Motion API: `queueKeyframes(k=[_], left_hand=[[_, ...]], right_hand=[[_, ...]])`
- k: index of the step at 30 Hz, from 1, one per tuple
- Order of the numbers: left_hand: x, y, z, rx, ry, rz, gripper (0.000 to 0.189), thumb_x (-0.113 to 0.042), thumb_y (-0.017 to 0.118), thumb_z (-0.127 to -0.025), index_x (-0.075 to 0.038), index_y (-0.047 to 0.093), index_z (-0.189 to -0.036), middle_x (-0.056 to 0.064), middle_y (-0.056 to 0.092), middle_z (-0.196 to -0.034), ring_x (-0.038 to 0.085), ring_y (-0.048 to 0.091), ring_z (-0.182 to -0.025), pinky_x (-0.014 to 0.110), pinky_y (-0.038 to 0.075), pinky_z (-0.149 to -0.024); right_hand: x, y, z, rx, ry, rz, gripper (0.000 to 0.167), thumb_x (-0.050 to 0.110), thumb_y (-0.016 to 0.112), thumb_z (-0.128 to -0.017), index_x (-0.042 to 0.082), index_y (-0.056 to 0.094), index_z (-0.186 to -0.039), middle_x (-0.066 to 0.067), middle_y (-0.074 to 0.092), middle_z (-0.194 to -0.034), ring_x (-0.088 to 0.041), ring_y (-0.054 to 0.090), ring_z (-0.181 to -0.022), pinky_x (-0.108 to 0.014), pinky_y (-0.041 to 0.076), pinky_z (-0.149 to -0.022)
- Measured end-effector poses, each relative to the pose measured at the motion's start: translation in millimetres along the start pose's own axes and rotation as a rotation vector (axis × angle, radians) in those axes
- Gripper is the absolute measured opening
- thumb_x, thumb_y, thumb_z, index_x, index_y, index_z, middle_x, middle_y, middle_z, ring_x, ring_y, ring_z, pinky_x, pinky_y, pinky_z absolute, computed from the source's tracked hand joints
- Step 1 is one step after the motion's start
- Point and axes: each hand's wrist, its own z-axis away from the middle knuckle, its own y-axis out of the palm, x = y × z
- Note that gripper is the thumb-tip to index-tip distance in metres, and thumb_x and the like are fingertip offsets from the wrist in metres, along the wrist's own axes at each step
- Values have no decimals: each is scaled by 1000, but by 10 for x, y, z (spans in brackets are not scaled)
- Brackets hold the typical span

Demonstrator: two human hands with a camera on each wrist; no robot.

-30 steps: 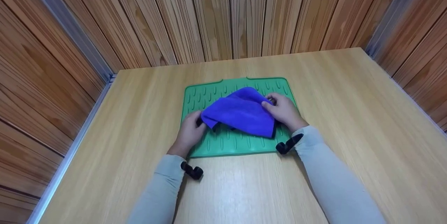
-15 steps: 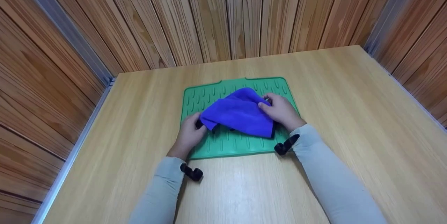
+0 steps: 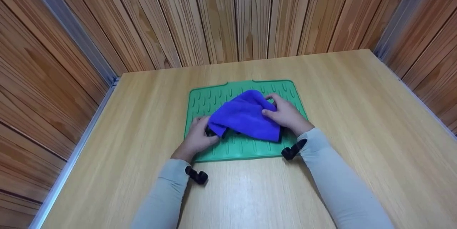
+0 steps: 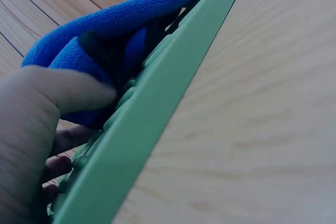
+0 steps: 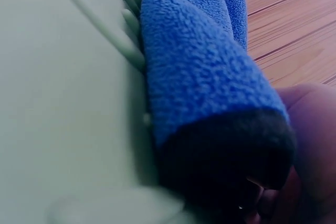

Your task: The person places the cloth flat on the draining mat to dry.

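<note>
A crumpled blue cloth (image 3: 246,116) with a dark edging lies over a green ridged mat (image 3: 235,150) in the head view. My left hand (image 3: 198,136) curves round the cloth's left end, thumb on the near side and fingers on the far side. In the left wrist view, the thumb (image 4: 79,90) reaches the cloth's folded edge (image 4: 94,66), and the fingertips show beneath it. My right hand (image 3: 287,114) grips the right side of the cloth with the thumb on top. Its fingers are partly hidden behind the dark-edged fold (image 5: 226,140) in the right wrist view.
The mat lies on a light wooden table (image 3: 242,193). Wood-panelled walls (image 3: 221,14) rise behind and at both sides. A black strap-mounted device (image 3: 196,175) sits on the left wrist, and another black device (image 3: 294,149) on the right wrist.
My left hand has shifted slightly right and its thumb has spread from the fingers, pushing the cloth's left end inward. The right thumb has slid a little left over the cloth.
</note>
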Motion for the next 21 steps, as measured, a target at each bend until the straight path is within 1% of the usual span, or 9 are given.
queueKeyframes(k=[3, 5, 7, 9, 12, 13, 15, 18, 21], left_hand=[[2, -3, -3, 0, 29, 27, 43, -15, 77, -84, -20, 70, -125, -3, 66, -123, 28, 43, -122, 49, 39, -102], [-2, -11, -11, -6, 41, 55, 35, -11, 75, -86, -18, 72, -120, -2, 68, -116, 26, 46, -114, 46, 40, -97], [-5, -25, -23, -5, 41, 82, 27, -7, 73, -88, -17, 73, -114, -3, 67, -109, 24, 46, -107, 42, 41, -91], [1, -51, -31, -3, 31, 99, 17, -6, 71, -90, -15, 72, -104, -1, 65, -99, 23, 44, -99, 40, 39, -85], [35, -115, -35, -10, 1, 124, 16, -1, 69, -90, -14, 71, -100, 0, 62, -95, 22, 45, -95, 38, 38, -84], [54, -140, -36, -15, -4, 136, 16, 0, 68, -90, -13, 71, -98, 2, 62, -94, 23, 46, -93, 38, 38, -83], [79, -185, -29, -36, -30, 137, 19, 1, 67, -90, -14, 72, -101, 2, 62, -96, 23, 46, -93, 38, 39, -85], [91, -218, -20, -62, -62, 142, 21, -2, 65, -91, -15, 73, -104, 3, 63, -98, 24, 47, -94, 39, 39, -87], [83, -215, -5, -80, -91, 129, 21, -5, 64, -91, -17, 73, -105, 2, 62, -100, 24, 44, -95, 39, 37, -87]], right_hand=[[2, -16, -1, -17, -23, -9, 44, 23, 64, -100, 16, 49, -141, -15, 63, -109, -31, 60, -95, -45, 48, -83], [-1, -37, -7, -49, -41, -4, 41, 21, 63, -101, 17, 51, -140, -15, 63, -109, -32, 60, -96, -46, 48, -83], [-11, -76, -8, -101, -50, -7, 38, 19, 62, -102, 16, 53, -139, -17, 62, -113, -33, 59, -100, -48, 47, -86], [-32, -136, 0, -165, -43, -29, 36, 17, 60, -102, 14, 55, -137, -19, 61, -119, -36, 57, -107, -51, 45, -92], [-73, -254, 22, -267, 1, -114, 32, 16, 57, -104, 11, 55, -136, -22, 56, -131, -37, 53, -121, -54, 41, -102], [-86, -293, 27, -293, 21, -157, 32, 16, 56, -104, 10, 54, -136, -22, 55, -133, -37, 51, -123, -53, 40, -105], [-102, -352, 35, -329, 56, -230, 32, 17, 56, -105, 9, 53, -136, -21, 53, -133, -35, 49, -124, -51, 39, -106], [-110, -381, 32, -346, 92, -290, 34, 19, 56, -105, 10, 51, -137, -17, 52, -126, -32, 49, -117, -45, 40, -101], [-117, -353, 13, -329, 91, -280, 36, 21, 57, -104, 10, 50, -137, -15, 51, -115, -30, 49, -105, -41, 42, -90]])
